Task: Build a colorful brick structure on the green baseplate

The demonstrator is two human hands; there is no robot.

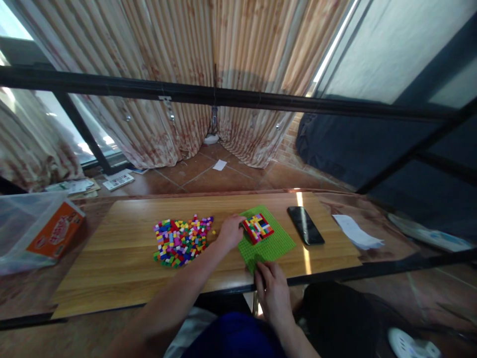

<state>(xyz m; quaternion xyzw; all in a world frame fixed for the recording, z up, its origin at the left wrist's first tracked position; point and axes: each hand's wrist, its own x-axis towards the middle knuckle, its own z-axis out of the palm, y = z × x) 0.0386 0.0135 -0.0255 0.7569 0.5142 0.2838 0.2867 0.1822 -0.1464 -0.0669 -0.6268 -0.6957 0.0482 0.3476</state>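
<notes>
At green baseplate (280, 243) edges, left fingers (240, 220), right fingers (262, 270) half-curled, grip unclear; phone (305, 226) apart

Bright window (13, 22) at left, glare streak on tabletop (130, 238), wide-angle distortion

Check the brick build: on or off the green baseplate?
On: the brick build sits over the green baseplate, green showing past its edges. Whether pressed firmly, cannot tell.

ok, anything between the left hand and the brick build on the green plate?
Nothing visible. The left hand is right at the left side of the brick build; actual contact is hard to tell. The right hand is at the near corner of the green plate, clear of that gap.
</notes>
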